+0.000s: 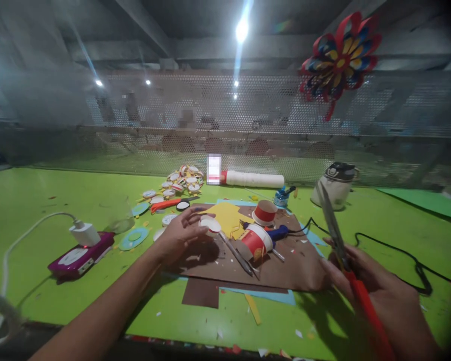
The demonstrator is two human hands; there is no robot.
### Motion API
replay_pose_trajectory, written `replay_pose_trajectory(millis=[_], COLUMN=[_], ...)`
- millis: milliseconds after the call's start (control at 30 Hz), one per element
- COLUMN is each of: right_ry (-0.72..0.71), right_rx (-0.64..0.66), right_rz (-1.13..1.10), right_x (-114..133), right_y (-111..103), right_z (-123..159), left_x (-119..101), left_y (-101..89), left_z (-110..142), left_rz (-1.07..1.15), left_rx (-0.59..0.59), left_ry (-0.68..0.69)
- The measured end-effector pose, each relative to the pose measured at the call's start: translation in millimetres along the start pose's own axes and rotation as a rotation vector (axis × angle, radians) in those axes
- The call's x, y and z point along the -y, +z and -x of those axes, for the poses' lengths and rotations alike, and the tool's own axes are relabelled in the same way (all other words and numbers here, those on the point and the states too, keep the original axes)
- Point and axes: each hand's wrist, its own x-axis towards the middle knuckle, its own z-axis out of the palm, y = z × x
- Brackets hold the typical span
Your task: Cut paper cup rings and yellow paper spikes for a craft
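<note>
My left hand (180,233) reaches over the brown paper sheet (285,271) and its fingers close round a small white and red paper cup (210,225). My right hand (376,291) is shut on a pair of red-handled scissors (334,230), blades pointing up and away. A red and white paper cup (256,239) lies on its side on the brown sheet, and another cup (265,212) stands behind it. Yellow paper (227,214) lies beside my left hand. A second pair of scissors or metal tool (237,254) rests on the brown sheet.
A purple power strip (78,255) with a white charger (84,233) sits at the left. Round paper cutouts (182,181), a stack of white cups (253,179), a glue gun (278,232) with black cable (398,250), a grey jug (336,184) and a hanging paper flower (340,55) surround the green table (41,200).
</note>
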Motion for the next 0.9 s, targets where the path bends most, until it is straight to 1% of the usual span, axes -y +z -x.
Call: replay_pose_trajectory(millis=[33,67,100,167,200,233,267,367,400,467,567,700,833,900], right_ry=[-0.008,-0.023,-0.061,-0.165,-0.197,-0.186,-0.157,-0.036,-0.006,0.030,0.036,-0.003,-0.101,-0.145], right_rx=[0.084,0.125,0.133,0.256,0.310,0.336,0.372,0.537,0.574,0.581,0.521,0.467,0.414,0.397], right_rz=[-0.021,-0.048,-0.075,-0.118,-0.108,-0.108,-0.140,-0.343,-0.408,-0.502,-0.583,-0.591,-0.553,-0.531], right_x=[12,25,39,65,75,84,91,108,113,121,128,122,110,107], right_y=[0,0,1,5,8,11,15,25,29,36,46,61,70,70], right_z=[0,-1,-4,-14,-19,-25,-31,-41,-42,-41,-40,-43,-46,-47], left_x=[-1,-3,-4,-7,-9,-12,-15,-28,-32,-38,-40,-33,-29,-30], left_y=[4.7,9.7,14.8,25.1,29.9,34.5,38.8,50.1,53.5,59.4,65.7,68.6,65.6,62.3], left_z=[1,2,4,8,10,12,15,21,22,23,21,20,20,18], left_rz=[-0.012,-0.039,-0.059,-0.068,-0.078,-0.092,-0.106,-0.171,-0.200,-0.229,-0.217,-0.161,-0.094,-0.015], left_rx=[0.005,0.007,0.019,0.081,0.105,0.128,0.136,0.116,0.117,0.125,0.118,0.126,0.188,0.257], left_ry=[0.051,0.142,0.239,0.377,0.409,0.420,0.425,0.434,0.437,0.444,0.475,0.485,0.406,0.302])
